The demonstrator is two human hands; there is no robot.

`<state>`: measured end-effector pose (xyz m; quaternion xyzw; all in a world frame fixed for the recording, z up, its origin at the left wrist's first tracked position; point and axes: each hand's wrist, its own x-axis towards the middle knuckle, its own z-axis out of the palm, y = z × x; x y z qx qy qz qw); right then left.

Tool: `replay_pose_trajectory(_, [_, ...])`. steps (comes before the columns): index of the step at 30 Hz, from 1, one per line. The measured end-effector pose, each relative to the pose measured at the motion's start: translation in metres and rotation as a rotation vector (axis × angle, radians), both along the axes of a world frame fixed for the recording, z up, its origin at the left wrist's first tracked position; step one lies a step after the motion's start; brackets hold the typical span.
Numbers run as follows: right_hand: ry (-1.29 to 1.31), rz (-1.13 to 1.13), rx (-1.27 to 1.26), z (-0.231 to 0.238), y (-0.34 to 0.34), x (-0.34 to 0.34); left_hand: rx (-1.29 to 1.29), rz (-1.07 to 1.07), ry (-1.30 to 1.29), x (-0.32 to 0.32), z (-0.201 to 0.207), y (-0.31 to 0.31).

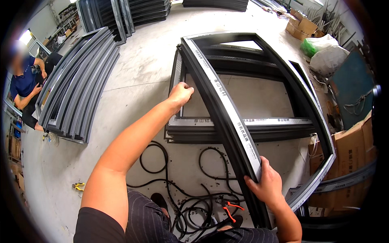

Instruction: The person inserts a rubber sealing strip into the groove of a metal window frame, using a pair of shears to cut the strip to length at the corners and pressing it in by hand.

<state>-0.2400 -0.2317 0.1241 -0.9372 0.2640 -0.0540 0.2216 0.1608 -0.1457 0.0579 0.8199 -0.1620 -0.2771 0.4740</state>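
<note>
A dark window frame [233, 107] with a printed silver film strip stands tilted in front of me, across a stack of similar frames [190, 131]. Around the near part of its long bar my right hand [265, 180] is closed, thumb on the near side. My left hand [181, 95] is closed in a pinch beside the left side of the stack, left of the tilted bar. Whatever its fingers hold, if anything, is hidden. Black rubber strip [190, 206] lies in loose coils on the floor by my feet, with orange-handled pliers [229, 207] beside it.
Yellow-handled pliers [78, 186] lie on the floor at left. A row of grey frames [79, 87] leans there, and a person [26, 79] sits behind it. Cardboard boxes [348, 158] stand close on the right, with plastic bags [326, 50] farther back. More frames [148, 12] are stacked at the far left.
</note>
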Motion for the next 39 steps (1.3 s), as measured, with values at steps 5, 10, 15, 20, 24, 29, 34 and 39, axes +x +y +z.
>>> replay_pose_trajectory(5, [0.055, -0.023, 0.079, -0.002, -0.005, 0.009, -0.170, 0.019, 0.391, -0.007, 0.011, -0.002])
replay_pose_trajectory(10, [0.062, -0.023, 0.060, -0.006, -0.012, -0.004, -0.333, 0.099, 0.646, -0.025, 0.005, -0.033])
replay_pose_trajectory(15, [0.083, 0.010, 0.207, 0.002, -0.012, -0.005, -0.529, 0.104, 0.834, -0.007, -0.011, -0.040])
replay_pose_trajectory(20, [0.084, 0.041, 0.265, 0.014, -0.004, -0.028, -0.519, 0.281, 0.816, -0.018, -0.016, -0.047])
replay_pose_trajectory(24, [-0.006, 0.075, 0.232, 0.011, -0.002, -0.044, -0.644, 0.214, 0.587, -0.033, 0.010, -0.038])
replay_pose_trajectory(29, [-0.263, 0.104, 0.108, -0.021, 0.001, -0.063, -0.810, 0.140, 0.353, -0.040, 0.064, -0.025])
replay_pose_trajectory(34, [-0.446, 0.071, -0.009, -0.056, -0.016, -0.112, -0.899, 0.151, 0.098, -0.129, 0.144, -0.024])
replay_pose_trajectory(39, [-0.495, -0.090, -0.141, -0.101, -0.041, -0.176, -0.833, -0.228, -0.180, -0.233, 0.196, -0.034])
